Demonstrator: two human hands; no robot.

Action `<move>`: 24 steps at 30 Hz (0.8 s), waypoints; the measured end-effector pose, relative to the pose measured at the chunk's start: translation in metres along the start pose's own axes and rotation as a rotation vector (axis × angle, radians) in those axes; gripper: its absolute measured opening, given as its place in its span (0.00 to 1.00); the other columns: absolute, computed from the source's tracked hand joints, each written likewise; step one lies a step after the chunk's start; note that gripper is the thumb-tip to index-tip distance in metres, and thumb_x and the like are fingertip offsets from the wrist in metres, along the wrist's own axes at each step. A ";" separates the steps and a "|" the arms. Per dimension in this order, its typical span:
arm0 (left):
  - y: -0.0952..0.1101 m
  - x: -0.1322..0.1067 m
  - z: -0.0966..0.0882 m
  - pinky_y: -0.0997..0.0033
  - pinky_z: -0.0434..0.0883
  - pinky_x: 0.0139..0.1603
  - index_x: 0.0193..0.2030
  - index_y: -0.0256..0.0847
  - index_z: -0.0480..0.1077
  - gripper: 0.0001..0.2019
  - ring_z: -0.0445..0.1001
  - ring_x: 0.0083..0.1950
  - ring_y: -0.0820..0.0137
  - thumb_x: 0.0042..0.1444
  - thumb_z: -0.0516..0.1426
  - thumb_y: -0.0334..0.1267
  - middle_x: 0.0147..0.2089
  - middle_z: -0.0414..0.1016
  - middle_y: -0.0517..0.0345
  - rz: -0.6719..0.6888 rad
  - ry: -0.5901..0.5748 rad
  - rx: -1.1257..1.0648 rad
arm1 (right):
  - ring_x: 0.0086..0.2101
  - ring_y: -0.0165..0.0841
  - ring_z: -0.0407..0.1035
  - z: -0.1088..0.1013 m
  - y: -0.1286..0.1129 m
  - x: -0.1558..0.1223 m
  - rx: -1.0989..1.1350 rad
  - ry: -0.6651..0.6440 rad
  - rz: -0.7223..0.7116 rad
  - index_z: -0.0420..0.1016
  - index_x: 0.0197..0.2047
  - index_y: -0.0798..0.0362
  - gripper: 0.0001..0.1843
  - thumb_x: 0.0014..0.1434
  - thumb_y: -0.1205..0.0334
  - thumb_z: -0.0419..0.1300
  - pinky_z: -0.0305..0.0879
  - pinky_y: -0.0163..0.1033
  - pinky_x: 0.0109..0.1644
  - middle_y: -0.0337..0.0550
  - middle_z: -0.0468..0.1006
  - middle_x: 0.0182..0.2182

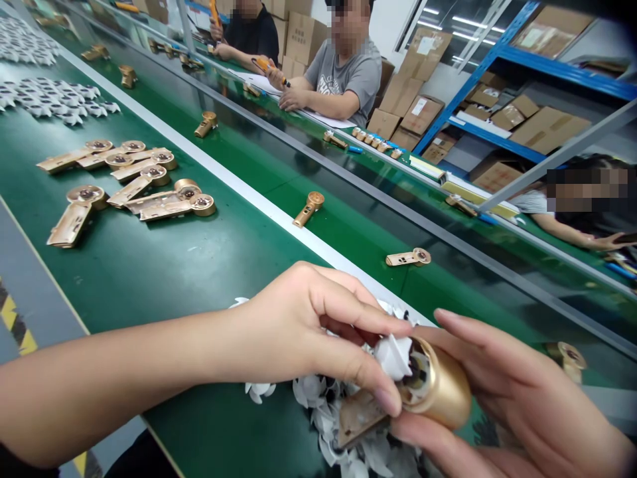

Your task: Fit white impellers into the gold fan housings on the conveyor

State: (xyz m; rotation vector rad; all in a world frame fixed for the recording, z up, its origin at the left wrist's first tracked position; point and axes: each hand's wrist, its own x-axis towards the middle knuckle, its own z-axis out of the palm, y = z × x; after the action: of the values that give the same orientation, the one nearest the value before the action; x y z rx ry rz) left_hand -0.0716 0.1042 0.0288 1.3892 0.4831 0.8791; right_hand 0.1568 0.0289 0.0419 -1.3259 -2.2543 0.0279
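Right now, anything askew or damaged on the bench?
No evident damage. Slightly odd: small white bladed parts below the held gold, round-headed housing lie jumbled, while the similar white pieces at upper left sit in orderly flat patches.

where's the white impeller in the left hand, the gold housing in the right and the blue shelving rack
White impeller point(394, 357): head view, on its blades.
Gold housing point(452, 390): head view, on its rounded outer wall.
Blue shelving rack point(567, 71): head view, on its upper crossbeam.

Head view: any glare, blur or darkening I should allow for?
Head view: pale glare on the green table; head view: bright sheen on the gold housing; head view: right hand looks slightly soft; head view: upper-right corner dark.
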 end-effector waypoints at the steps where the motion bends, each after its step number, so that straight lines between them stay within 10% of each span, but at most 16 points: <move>1: 0.000 0.000 -0.001 0.75 0.77 0.45 0.46 0.48 0.82 0.22 0.79 0.42 0.69 0.42 0.73 0.29 0.41 0.82 0.56 0.029 -0.016 0.048 | 0.42 0.41 0.81 0.000 0.000 -0.001 0.056 -0.006 0.040 0.58 0.69 0.48 0.35 0.65 0.43 0.59 0.80 0.32 0.41 0.51 0.81 0.50; 14: -0.016 -0.003 0.011 0.77 0.75 0.37 0.47 0.51 0.82 0.21 0.76 0.36 0.73 0.43 0.73 0.34 0.39 0.78 0.57 -0.090 -0.029 -0.069 | 0.43 0.44 0.81 0.007 0.017 -0.010 -0.102 -0.076 -0.180 0.56 0.72 0.43 0.39 0.61 0.55 0.65 0.82 0.37 0.38 0.47 0.80 0.52; 19: 0.000 0.003 -0.012 0.72 0.78 0.43 0.63 0.52 0.71 0.30 0.77 0.47 0.67 0.52 0.68 0.46 0.63 0.71 0.51 -0.060 0.058 0.218 | 0.33 0.41 0.82 -0.013 0.032 0.014 0.090 -0.039 0.185 0.51 0.72 0.53 0.43 0.62 0.44 0.61 0.80 0.35 0.32 0.49 0.85 0.40; 24: 0.009 0.020 -0.065 0.69 0.75 0.47 0.61 0.46 0.73 0.21 0.74 0.54 0.62 0.62 0.58 0.46 0.60 0.74 0.50 -0.094 0.072 0.957 | 0.42 0.55 0.78 -0.011 0.117 0.070 -0.309 -0.256 0.736 0.60 0.65 0.77 0.50 0.65 0.34 0.43 0.69 0.43 0.35 0.67 0.81 0.43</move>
State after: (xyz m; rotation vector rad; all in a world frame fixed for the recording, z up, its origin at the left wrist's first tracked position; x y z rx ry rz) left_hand -0.1107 0.1607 0.0309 2.1710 1.1032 0.6267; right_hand 0.2291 0.1445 0.0496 -2.3726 -1.8780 0.1161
